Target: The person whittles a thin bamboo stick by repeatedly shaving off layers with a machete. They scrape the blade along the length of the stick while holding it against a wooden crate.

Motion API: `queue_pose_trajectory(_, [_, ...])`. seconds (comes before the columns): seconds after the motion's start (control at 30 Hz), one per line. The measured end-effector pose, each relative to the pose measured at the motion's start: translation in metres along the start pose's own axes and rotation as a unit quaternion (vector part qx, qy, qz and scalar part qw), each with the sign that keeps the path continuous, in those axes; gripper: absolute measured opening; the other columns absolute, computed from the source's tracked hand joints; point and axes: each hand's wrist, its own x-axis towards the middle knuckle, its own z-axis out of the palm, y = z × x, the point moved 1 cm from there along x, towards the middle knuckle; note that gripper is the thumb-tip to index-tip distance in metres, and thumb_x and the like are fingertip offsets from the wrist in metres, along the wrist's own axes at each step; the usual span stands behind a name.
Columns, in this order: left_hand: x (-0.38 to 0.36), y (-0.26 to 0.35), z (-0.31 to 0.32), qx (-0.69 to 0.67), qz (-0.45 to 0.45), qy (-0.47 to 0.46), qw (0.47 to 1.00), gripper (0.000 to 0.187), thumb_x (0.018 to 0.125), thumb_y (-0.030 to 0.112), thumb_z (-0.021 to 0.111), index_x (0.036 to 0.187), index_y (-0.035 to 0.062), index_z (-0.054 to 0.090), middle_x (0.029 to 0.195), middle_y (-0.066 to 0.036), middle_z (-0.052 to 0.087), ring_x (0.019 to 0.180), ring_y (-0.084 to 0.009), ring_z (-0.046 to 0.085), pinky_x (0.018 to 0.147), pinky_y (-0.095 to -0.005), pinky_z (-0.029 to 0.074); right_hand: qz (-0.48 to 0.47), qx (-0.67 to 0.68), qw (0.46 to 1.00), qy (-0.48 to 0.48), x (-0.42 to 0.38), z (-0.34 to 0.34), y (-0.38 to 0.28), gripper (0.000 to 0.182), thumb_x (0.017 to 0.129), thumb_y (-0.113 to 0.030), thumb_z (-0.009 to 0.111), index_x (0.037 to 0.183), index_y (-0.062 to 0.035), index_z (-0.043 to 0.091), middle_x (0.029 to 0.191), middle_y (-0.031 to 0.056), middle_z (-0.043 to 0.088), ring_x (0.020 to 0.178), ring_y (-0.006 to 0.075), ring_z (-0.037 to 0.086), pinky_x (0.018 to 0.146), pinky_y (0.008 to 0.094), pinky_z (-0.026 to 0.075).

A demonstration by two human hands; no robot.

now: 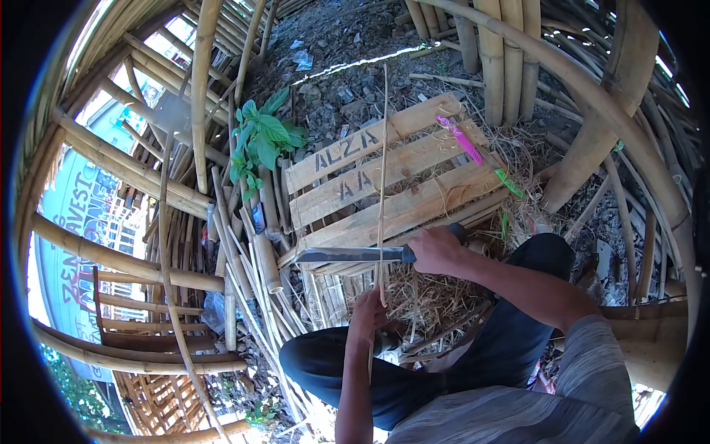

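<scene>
My right hand (436,250) is closed round the dark handle of a machete (344,254), its long blade pointing left. The blade crosses a thin bamboo strip (384,148) just above my left hand (366,314). That left hand is wrapped round the strip's lower part, and the strip runs up past the pallet's far edge. Behind the blade lies a slatted wooden pallet (403,213) with dark stencilled letters. A pink wrapped item (458,138) and a green one (509,183) rest along the pallet's right side.
Shavings (436,303) pile up below the pallet, near my knees. Cut bamboo strips (248,274) lie to the left, beside a leafy green plant (265,137). Bamboo poles (510,66) stand at the upper right, and a bamboo frame (133,259) encloses the left side.
</scene>
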Motion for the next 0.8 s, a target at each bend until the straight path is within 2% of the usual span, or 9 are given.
queue_pose_trajectory(0.13, [-0.022, -0.001, 0.007, -0.041, -0.037, 0.017, 0.998, 0.032, 0.096, 0.039, 0.042, 0.073, 0.0163, 0.041, 0.054, 0.010, 0.027, 0.040, -0.0016, 0.020, 0.034, -0.0198, 0.013, 0.000, -0.006, 1.000, -0.010, -0.001, 0.001, 0.003, 0.019, 0.063, -0.017, 0.062, 0.074, -0.0029, 0.067, 0.071, 0.0158, 0.065, 0.069, 0.0303, 0.066, 0.063, 0.0403, 0.052])
queue_pose_trajectory(0.2, [-0.039, -0.003, 0.010, -0.034, -0.053, 0.025, 0.998, 0.033, 0.096, 0.040, 0.041, 0.072, 0.0169, 0.040, 0.054, 0.009, 0.026, 0.040, -0.0017, 0.020, 0.034, -0.0197, 0.013, 0.098, 0.036, 0.994, -0.023, 0.010, -0.007, 0.026, 0.018, 0.065, -0.016, 0.061, 0.074, -0.0023, 0.067, 0.073, 0.0166, 0.065, 0.070, 0.0307, 0.066, 0.063, 0.0407, 0.052])
queue_pose_trajectory(0.33, [-0.043, 0.001, 0.008, -0.048, -0.029, -0.005, 0.998, 0.034, 0.097, 0.041, 0.038, 0.073, 0.0170, 0.040, 0.054, 0.009, 0.026, 0.040, -0.0026, 0.020, 0.035, -0.0202, 0.013, 0.090, -0.009, 0.996, 0.025, 0.017, -0.019, 0.033, 0.019, 0.066, -0.016, 0.061, 0.078, -0.0016, 0.066, 0.074, 0.0175, 0.065, 0.071, 0.0309, 0.066, 0.064, 0.0407, 0.052])
queue_pose_trajectory(0.43, [-0.039, 0.002, 0.009, -0.086, -0.078, -0.018, 0.993, 0.035, 0.097, 0.042, 0.036, 0.074, 0.0168, 0.041, 0.054, 0.008, 0.025, 0.040, -0.0031, 0.019, 0.035, -0.0203, 0.013, 0.112, 0.014, 0.994, 0.013, 0.013, -0.014, 0.019, 0.023, 0.067, -0.017, 0.062, 0.084, -0.0015, 0.065, 0.073, 0.0179, 0.064, 0.071, 0.0319, 0.066, 0.067, 0.0415, 0.053])
queue_pose_trajectory(0.53, [-0.044, -0.004, 0.004, -0.091, -0.090, -0.036, 0.991, 0.037, 0.097, 0.045, 0.033, 0.074, 0.0172, 0.040, 0.054, 0.008, 0.025, 0.041, -0.0033, 0.018, 0.036, -0.0203, 0.013, 0.108, 0.023, 0.994, 0.007, 0.007, -0.008, 0.019, 0.022, 0.067, -0.017, 0.061, 0.082, -0.0011, 0.066, 0.075, 0.0186, 0.065, 0.071, 0.0325, 0.066, 0.066, 0.0417, 0.053])
queue_pose_trajectory(0.67, [-0.041, -0.020, -0.010, -0.158, -0.118, -0.105, 0.975, 0.039, 0.097, 0.047, 0.033, 0.073, 0.0172, 0.039, 0.054, 0.008, 0.024, 0.041, -0.0028, 0.018, 0.035, -0.0197, 0.012, 0.108, 0.062, 0.992, -0.006, 0.006, 0.000, 0.018, 0.021, 0.065, -0.015, 0.060, 0.077, 0.0005, 0.065, 0.073, 0.0189, 0.065, 0.071, 0.0322, 0.066, 0.064, 0.0413, 0.052])
queue_pose_trajectory(0.73, [-0.041, -0.021, -0.011, -0.177, -0.121, -0.117, 0.970, 0.039, 0.097, 0.046, 0.034, 0.072, 0.0170, 0.038, 0.054, 0.008, 0.024, 0.041, -0.0027, 0.018, 0.036, -0.0199, 0.012, 0.136, 0.273, 0.950, -0.067, 0.003, 0.001, 0.012, 0.021, 0.063, -0.015, 0.060, 0.072, 0.0045, 0.062, 0.070, 0.0216, 0.064, 0.069, 0.0326, 0.066, 0.061, 0.0412, 0.051])
queue_pose_trajectory(0.77, [-0.041, -0.019, -0.011, -0.178, -0.127, -0.121, 0.968, 0.039, 0.097, 0.046, 0.034, 0.072, 0.0173, 0.038, 0.054, 0.008, 0.024, 0.041, -0.0026, 0.018, 0.036, -0.0198, 0.011, 0.135, 0.273, 0.950, -0.067, 0.003, -0.003, 0.011, 0.021, 0.063, -0.015, 0.060, 0.072, 0.0045, 0.062, 0.070, 0.0216, 0.064, 0.069, 0.0326, 0.066, 0.061, 0.0412, 0.051])
queue_pose_trajectory(0.8, [-0.041, -0.018, -0.011, -0.179, -0.133, -0.126, 0.967, 0.039, 0.097, 0.047, 0.034, 0.071, 0.0177, 0.038, 0.055, 0.008, 0.024, 0.041, -0.0025, 0.018, 0.036, -0.0197, 0.011, 0.151, 0.302, 0.935, -0.108, 0.003, -0.007, 0.010, 0.022, 0.063, -0.015, 0.059, 0.070, 0.0061, 0.061, 0.068, 0.0233, 0.063, 0.068, 0.0333, 0.065, 0.060, 0.0412, 0.051])
